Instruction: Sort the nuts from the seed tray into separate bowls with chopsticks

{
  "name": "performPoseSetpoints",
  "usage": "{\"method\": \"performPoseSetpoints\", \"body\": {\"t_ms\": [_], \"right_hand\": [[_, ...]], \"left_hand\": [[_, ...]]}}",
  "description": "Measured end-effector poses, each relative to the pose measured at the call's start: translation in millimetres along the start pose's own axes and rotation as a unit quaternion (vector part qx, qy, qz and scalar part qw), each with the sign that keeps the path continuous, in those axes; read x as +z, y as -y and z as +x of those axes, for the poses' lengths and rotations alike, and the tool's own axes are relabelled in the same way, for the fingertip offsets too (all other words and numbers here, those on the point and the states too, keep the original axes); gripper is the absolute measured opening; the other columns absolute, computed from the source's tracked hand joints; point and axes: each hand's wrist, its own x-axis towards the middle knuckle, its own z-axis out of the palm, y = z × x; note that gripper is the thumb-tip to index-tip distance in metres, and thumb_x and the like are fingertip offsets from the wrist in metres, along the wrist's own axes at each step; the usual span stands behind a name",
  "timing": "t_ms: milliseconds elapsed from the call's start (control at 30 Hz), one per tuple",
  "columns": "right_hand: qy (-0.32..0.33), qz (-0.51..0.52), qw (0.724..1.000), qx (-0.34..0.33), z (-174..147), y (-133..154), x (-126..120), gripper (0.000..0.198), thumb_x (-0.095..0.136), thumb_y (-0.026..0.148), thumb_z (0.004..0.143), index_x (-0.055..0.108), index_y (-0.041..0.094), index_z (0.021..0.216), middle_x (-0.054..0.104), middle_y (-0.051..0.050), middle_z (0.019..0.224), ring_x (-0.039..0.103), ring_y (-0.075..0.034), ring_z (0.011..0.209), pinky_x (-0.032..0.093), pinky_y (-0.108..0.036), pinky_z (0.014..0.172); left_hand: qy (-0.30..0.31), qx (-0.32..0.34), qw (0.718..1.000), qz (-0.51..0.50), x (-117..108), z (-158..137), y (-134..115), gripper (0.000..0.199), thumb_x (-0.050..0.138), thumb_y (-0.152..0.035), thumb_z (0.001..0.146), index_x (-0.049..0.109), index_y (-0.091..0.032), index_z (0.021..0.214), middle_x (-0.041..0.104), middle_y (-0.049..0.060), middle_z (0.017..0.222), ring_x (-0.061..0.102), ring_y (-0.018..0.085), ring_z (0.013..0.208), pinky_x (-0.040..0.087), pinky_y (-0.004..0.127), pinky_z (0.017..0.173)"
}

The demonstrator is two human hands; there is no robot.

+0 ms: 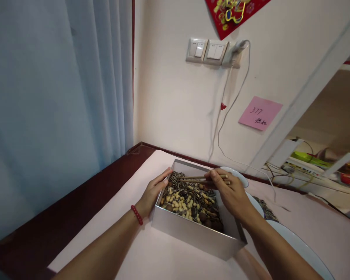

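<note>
A silver metal box (192, 237) stands on the pale pink cloth, holding a mix of striped sunflower seeds (178, 177), peanuts in their shells (177, 204) and round brown nuts (202, 217). My left hand (154, 190) grips the box's left wall at its rim. In my right hand (229, 190) is a pair of wooden chopsticks (194, 179), closed in the fingers. Their tips reach among the sunflower seeds near the box's far left corner. Whether a seed is between the tips is too small to tell.
Pale plates (297, 243) line the right side, partly behind my right arm. Sunflower seeds (266, 209) lie by them. A white cable (239, 161) runs from the wall socket (232, 56) onto the table. The curtain (84, 85) hangs left; a shelf (317, 155) stands right.
</note>
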Motion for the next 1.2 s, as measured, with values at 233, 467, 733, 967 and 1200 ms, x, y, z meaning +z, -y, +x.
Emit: {"method": "performPoseSetpoints", "body": {"t_ms": [233,467,733,967,1200], "right_hand": [[0.011,0.000,1.000,0.021,8.1,1.0,10.7,0.049,0.056,0.067,0.087,0.068,0.019,0.089,0.068,-0.005,0.081,0.065,-0.020,0.073,0.058,-0.034,0.069],[-0.020,0.020,0.999,0.023,1.8,10.5,7.3,0.051,0.059,0.068,0.085,0.068,0.018,0.087,0.069,-0.006,0.083,0.067,-0.021,0.075,0.059,-0.035,0.071],[-0.139,0.022,0.990,0.013,-31.5,39.7,-47.6,0.043,0.067,0.062,0.082,0.071,0.020,0.085,0.072,-0.007,0.090,0.072,-0.024,0.081,0.062,-0.039,0.081],[-0.350,-0.096,0.932,-0.002,-79.7,53.6,-130.6,0.027,0.066,0.054,0.085,0.072,0.030,0.093,0.071,-0.005,0.104,0.070,-0.029,0.098,0.057,-0.045,0.098],[-0.372,-0.107,0.920,0.067,-91.9,19.8,-165.9,0.035,0.070,0.062,0.077,0.070,0.030,0.088,0.071,-0.005,0.098,0.070,-0.033,0.093,0.056,-0.053,0.098]], "left_hand": [[0.002,-0.004,1.000,-0.009,-1.2,-0.9,3.5,0.046,0.077,-0.042,0.079,0.073,-0.029,0.123,0.037,0.003,0.160,0.037,0.037,0.144,0.028,0.048,0.120],[0.002,-0.005,1.000,-0.011,-0.4,-1.7,2.1,0.047,0.076,-0.043,0.079,0.073,-0.028,0.123,0.036,0.002,0.161,0.037,0.037,0.145,0.031,0.048,0.119],[-0.003,-0.016,1.000,-0.011,0.0,-2.0,-2.2,0.054,0.078,-0.047,0.077,0.070,-0.026,0.127,0.039,0.004,0.159,0.038,0.039,0.144,0.035,0.049,0.116],[-0.014,-0.009,1.000,0.005,1.2,0.1,-2.8,0.057,0.079,-0.049,0.076,0.070,-0.025,0.127,0.038,0.006,0.159,0.039,0.040,0.143,0.036,0.049,0.116],[-0.016,-0.001,1.000,0.018,4.1,-0.8,-7.1,0.058,0.079,-0.049,0.076,0.070,-0.024,0.127,0.040,0.006,0.159,0.038,0.039,0.144,0.034,0.049,0.117]]}}
